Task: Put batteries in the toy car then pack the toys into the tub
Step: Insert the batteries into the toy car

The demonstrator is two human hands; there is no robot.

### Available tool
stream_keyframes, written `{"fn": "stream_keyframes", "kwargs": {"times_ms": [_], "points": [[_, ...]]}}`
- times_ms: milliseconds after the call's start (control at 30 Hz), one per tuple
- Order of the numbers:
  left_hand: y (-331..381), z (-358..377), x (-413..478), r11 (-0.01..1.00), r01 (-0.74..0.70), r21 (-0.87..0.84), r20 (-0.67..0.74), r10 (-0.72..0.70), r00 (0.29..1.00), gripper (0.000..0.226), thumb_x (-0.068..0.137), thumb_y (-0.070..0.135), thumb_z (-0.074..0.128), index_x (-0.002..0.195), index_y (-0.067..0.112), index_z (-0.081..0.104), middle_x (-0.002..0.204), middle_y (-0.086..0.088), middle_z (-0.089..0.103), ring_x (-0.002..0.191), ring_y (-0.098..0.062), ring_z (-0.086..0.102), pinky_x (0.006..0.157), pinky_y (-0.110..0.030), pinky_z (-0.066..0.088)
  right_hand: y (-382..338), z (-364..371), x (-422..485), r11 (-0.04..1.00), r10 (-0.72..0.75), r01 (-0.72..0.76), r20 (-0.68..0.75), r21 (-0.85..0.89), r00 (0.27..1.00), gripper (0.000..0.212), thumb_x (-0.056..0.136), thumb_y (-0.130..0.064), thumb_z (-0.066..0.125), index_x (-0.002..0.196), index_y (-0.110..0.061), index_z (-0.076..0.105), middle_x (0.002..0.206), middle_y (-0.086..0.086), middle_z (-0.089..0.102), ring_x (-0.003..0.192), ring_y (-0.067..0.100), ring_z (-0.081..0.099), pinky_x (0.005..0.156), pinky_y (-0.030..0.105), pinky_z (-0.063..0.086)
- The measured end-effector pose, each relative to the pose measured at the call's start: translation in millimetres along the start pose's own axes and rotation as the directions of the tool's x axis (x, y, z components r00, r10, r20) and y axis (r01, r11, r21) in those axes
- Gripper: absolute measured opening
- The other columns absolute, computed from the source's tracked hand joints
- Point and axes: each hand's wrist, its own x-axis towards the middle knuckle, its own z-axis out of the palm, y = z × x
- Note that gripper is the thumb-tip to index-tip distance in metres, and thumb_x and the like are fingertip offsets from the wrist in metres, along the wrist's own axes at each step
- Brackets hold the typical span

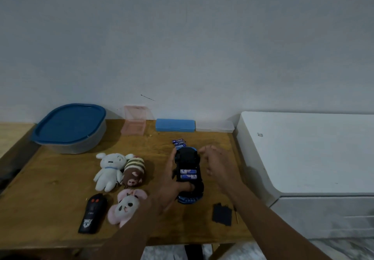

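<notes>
Head view: left hand [172, 184] grip on upturned toy car [188, 174].

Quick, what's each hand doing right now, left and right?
Left hand: closed around the upturned toy car, holding it steady on the table.
Right hand: open, empty, hovering just right of the car.

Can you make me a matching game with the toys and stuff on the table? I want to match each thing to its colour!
Things:
1. tub lid
2. bunny
3. remote
4. bear

Colours:
A. pink and white
B. black
C. dark blue
D. white

Pairs: 1-C, 2-D, 3-B, 4-A
</notes>
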Motion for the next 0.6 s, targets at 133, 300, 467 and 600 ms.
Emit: {"fn": "stream_keyframes", "kwargs": {"times_ms": [133, 300, 467, 600], "points": [[1, 8, 0, 0.999, 0.027, -0.021, 0.05, -0.026, 0.998, 0.112, 0.074, -0.021, 0.065, 0.147, 0.047, 0.016, 0.138, -0.007, 0.053, 0.113, -0.026, 0.063, 0.087, -0.038, 0.057, 11, -12, 7, 0.796, -0.237, 0.366, 0.308, -0.482, 0.921, 0.01, 0.089, -0.025, 0.058, 0.097, -0.023, 0.065, 0.097, -0.009, 0.061, 0.088, 0.007, 0.059, 0.074, 0.025, 0.053], [0, 6, -8, 0.999, 0.042, 0.012, 0.093, -0.043, 0.995, 0.111, 0.071, -0.024, 0.064, 0.147, 0.045, 0.019, 0.132, 0.003, 0.056, 0.105, -0.015, 0.067, 0.081, -0.032, 0.057, 7, -17, 10, 0.364, -0.309, 0.715, 0.647, -0.597, 0.697, 0.02, 0.091, -0.03, 0.056, 0.109, -0.029, 0.064, 0.104, -0.006, 0.066, 0.089, 0.012, 0.059, 0.072, 0.03, 0.048], [-2, 0, -18, 0.996, 0.075, 0.036, 0.088, -0.078, 0.993, 0.116, 0.07, -0.026, 0.063, 0.15, 0.043, 0.017, 0.136, 0.002, 0.053, 0.109, -0.019, 0.065, 0.08, -0.033, 0.057, 0, -11, 9, 0.202, -0.296, 0.827, 0.772, -0.524, 0.562, 0.028, 0.09, -0.027, 0.054, 0.118, -0.033, 0.059, 0.106, -0.004, 0.068, 0.091, 0.017, 0.063, 0.072, 0.035, 0.053], [-4, -8, -23, 0.994, 0.076, 0.074, 0.073, -0.081, 0.994, 0.12, 0.063, -0.019, 0.071, 0.148, 0.048, 0.019, 0.141, 0.005, 0.05, 0.116, -0.021, 0.061, 0.095, -0.048, 0.053, -11, -5, 5, 0.131, -0.256, 0.877, 0.839, -0.462, 0.48, 0.036, 0.091, -0.024, 0.052, 0.126, -0.036, 0.052, 0.108, -0.002, 0.067, 0.089, 0.019, 0.062, 0.067, 0.034, 0.051]]}}
